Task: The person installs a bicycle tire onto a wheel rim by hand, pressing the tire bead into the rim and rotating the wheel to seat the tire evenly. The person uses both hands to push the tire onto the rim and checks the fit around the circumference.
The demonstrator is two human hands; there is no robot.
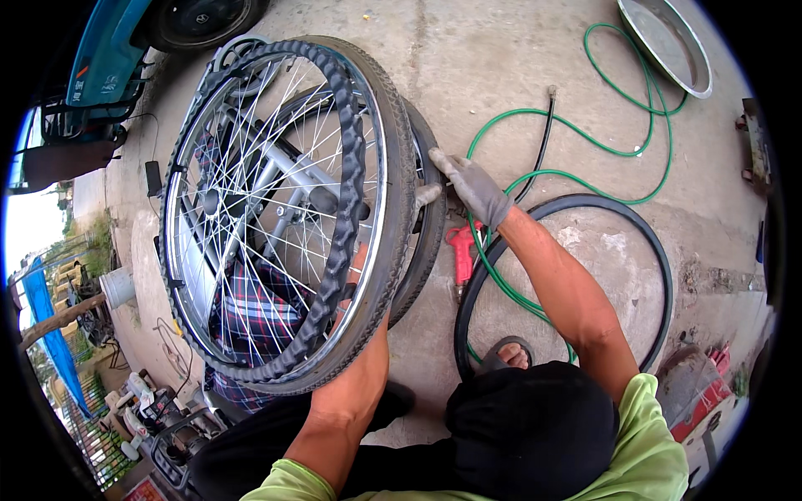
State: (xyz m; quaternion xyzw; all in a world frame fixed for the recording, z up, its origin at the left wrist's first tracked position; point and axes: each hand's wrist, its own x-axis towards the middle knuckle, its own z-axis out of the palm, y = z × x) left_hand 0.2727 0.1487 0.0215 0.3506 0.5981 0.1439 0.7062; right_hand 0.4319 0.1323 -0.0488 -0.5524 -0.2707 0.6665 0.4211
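Note:
A wheelchair stands tipped before me with two spoked wheels. Around the nearer wheel [378,275] runs a wavy black hand rim [344,167]. Behind it, the farther wheel's black tyre [434,225] shows along the right side. My right hand [478,190], in a grey glove, has its fingers on the outer edge of that tyre. My left forearm passes behind the nearer wheel; only gloved fingertips of my left hand [428,194] show, pressed against the same tyre. Spokes and the nearer tyre hide the rest of that hand. Plaid cloth [259,305] shows through the spokes.
A loose black tyre [660,250] lies flat at right, with a red air gun [461,250] beside it. A green hose [576,173] loops over the concrete toward a metal basin [668,42]. Tools and machine parts [154,409] crowd the lower left; a blue vehicle [109,54] stands upper left.

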